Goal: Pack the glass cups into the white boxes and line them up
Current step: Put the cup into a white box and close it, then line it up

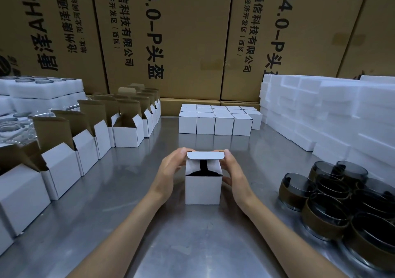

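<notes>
I find both hands, left hand [171,170] and right hand [232,170], clamped on the box [202,189]; its lid [205,155] is untucked, and pressing unevenly risks buckling it.

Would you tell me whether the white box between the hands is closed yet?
Not yet: the white box has its lid flap folded over but untucked, with a dark gap showing beneath it.
</notes>
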A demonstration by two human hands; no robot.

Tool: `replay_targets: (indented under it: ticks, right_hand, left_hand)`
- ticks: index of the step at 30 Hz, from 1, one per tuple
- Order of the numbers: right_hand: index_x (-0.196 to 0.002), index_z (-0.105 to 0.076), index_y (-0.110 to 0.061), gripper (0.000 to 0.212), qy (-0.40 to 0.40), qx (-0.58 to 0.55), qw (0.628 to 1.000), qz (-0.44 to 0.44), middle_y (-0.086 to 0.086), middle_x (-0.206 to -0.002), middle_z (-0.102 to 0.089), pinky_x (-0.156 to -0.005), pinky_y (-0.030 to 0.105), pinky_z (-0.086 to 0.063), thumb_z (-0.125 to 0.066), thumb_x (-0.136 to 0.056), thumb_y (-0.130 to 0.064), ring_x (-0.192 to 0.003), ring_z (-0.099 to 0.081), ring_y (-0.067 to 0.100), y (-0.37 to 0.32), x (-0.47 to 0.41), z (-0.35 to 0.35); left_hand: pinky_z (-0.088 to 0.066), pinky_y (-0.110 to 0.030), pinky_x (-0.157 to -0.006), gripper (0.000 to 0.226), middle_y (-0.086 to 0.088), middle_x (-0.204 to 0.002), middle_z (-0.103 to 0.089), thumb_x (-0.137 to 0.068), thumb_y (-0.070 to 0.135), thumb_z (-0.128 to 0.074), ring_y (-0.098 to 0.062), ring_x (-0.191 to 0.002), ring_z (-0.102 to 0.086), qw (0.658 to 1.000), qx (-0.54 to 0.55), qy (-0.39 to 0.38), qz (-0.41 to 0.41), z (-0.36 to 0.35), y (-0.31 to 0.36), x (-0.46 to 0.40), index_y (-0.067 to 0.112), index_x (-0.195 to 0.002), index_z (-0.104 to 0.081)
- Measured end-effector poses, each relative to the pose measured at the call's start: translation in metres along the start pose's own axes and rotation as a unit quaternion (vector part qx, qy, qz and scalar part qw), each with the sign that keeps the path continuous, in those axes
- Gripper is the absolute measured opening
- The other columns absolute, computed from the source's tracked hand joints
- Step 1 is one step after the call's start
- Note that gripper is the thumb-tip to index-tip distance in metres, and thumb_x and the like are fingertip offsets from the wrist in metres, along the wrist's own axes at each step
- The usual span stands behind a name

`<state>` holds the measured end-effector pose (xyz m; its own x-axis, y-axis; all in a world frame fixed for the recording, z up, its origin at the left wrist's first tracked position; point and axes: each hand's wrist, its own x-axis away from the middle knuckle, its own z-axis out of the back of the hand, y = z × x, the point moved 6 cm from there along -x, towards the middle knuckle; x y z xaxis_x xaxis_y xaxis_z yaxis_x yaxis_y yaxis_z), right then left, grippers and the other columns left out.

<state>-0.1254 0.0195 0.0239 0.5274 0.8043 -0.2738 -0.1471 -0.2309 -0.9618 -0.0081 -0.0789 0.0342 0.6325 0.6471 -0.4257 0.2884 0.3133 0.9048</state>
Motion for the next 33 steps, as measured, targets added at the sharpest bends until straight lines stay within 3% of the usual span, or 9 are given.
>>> replay_targets:
  ticks: [3,7,10,15,18,21,25,28,33]
  right_hand:
    - [-0.104,-0.063,-0.026,0.044,0.002,0.007,1.000,-0.014,-0.005,-0.115,-0.066,-0.103,0.039,-0.042,-0.039,-0.090,-0.061,-0.113,-0.058,0.011,0.003,0.000,0.001]
    - [-0.106,-0.063,-0.025,0.054,0.007,0.021,1.000,-0.021,-0.008,-0.115,-0.066,-0.105,0.043,-0.040,-0.035,-0.081,-0.064,-0.113,-0.057,0.009,0.003,-0.001,0.001]
    - [-0.104,-0.063,-0.024,0.054,0.001,0.023,1.000,-0.012,-0.007,-0.113,-0.066,-0.103,0.042,-0.041,-0.034,-0.082,-0.064,-0.111,-0.058,0.009,0.001,0.000,0.000]
    - [-0.106,-0.060,-0.019,0.052,-0.009,0.007,1.000,-0.001,0.003,-0.114,-0.064,-0.090,0.034,-0.046,-0.040,-0.088,-0.064,-0.106,-0.060,0.017,0.000,0.002,0.000]
    - [-0.106,-0.060,-0.024,0.050,-0.015,-0.008,1.000,-0.003,-0.001,-0.106,-0.065,-0.079,0.025,-0.048,-0.046,-0.084,-0.066,-0.094,-0.062,0.010,0.001,0.002,-0.001]
    - [-0.101,-0.060,-0.027,0.043,-0.013,0.012,1.000,0.025,-0.011,-0.100,-0.062,-0.079,0.025,-0.046,-0.050,-0.077,-0.061,-0.093,-0.059,0.006,-0.001,0.000,-0.001]
    - [-0.100,-0.060,-0.026,0.032,-0.007,0.018,0.999,0.037,-0.009,-0.099,-0.061,-0.083,0.031,-0.046,-0.051,-0.081,-0.050,-0.092,-0.058,0.006,0.000,-0.003,0.000]
    - [-0.100,-0.060,-0.027,0.031,-0.001,0.029,0.999,0.040,-0.011,-0.100,-0.062,-0.085,0.034,-0.048,-0.051,-0.080,-0.049,-0.093,-0.059,0.005,0.001,-0.005,0.001]
    - [-0.105,-0.059,-0.024,0.032,-0.002,0.029,0.999,0.039,-0.006,-0.106,-0.061,-0.091,0.040,-0.047,-0.051,-0.081,-0.042,-0.101,-0.057,0.012,0.001,-0.005,0.001]
  left_hand:
    - [-0.041,-0.030,-0.098,0.054,-0.002,-0.107,-0.070,-0.082,0.057,-0.035,-0.019,-0.109,-0.061,0.998,0.043,-0.010,0.055,-0.004,-0.002,0.000,0.020,-0.100,-0.070]
    - [-0.044,-0.026,-0.087,0.050,-0.005,-0.102,-0.069,-0.074,0.056,-0.055,-0.017,-0.098,-0.063,0.997,0.040,-0.053,0.037,-0.011,0.007,0.001,0.015,-0.099,-0.069]
    - [-0.042,-0.028,-0.086,0.045,0.000,-0.098,-0.069,-0.069,0.053,-0.059,-0.014,-0.096,-0.061,0.998,0.024,-0.059,0.030,-0.010,0.008,0.000,0.017,-0.096,-0.069]
    - [-0.048,-0.018,-0.079,0.030,0.005,-0.100,-0.068,-0.076,0.038,-0.064,-0.008,-0.096,-0.062,0.996,-0.048,-0.074,-0.001,-0.008,0.010,0.001,0.022,-0.100,-0.069]
    - [-0.049,-0.027,-0.092,0.034,0.005,-0.111,-0.064,-0.072,0.039,-0.070,-0.010,-0.107,-0.060,0.993,-0.093,-0.076,-0.002,-0.006,0.008,0.002,0.028,-0.104,-0.069]
    - [-0.046,-0.034,-0.101,0.036,0.004,-0.116,-0.061,-0.072,0.033,-0.072,-0.011,-0.113,-0.058,0.992,-0.105,-0.075,-0.005,-0.007,0.008,0.003,0.026,-0.107,-0.069]
    - [-0.047,-0.029,-0.097,0.035,0.004,-0.117,-0.062,-0.073,0.029,-0.079,-0.010,-0.112,-0.059,0.994,-0.087,-0.072,0.000,-0.008,0.009,0.004,0.024,-0.106,-0.070]
    - [-0.048,-0.025,-0.094,0.028,0.004,-0.116,-0.062,-0.078,0.023,-0.072,-0.006,-0.109,-0.060,0.995,-0.076,-0.067,0.000,-0.007,0.010,0.004,0.021,-0.107,-0.071]
    - [-0.045,-0.020,-0.097,0.030,0.007,-0.122,-0.057,-0.077,0.033,-0.069,-0.001,-0.113,-0.056,0.993,-0.095,-0.067,0.008,-0.008,0.008,0.004,0.027,-0.107,-0.070]
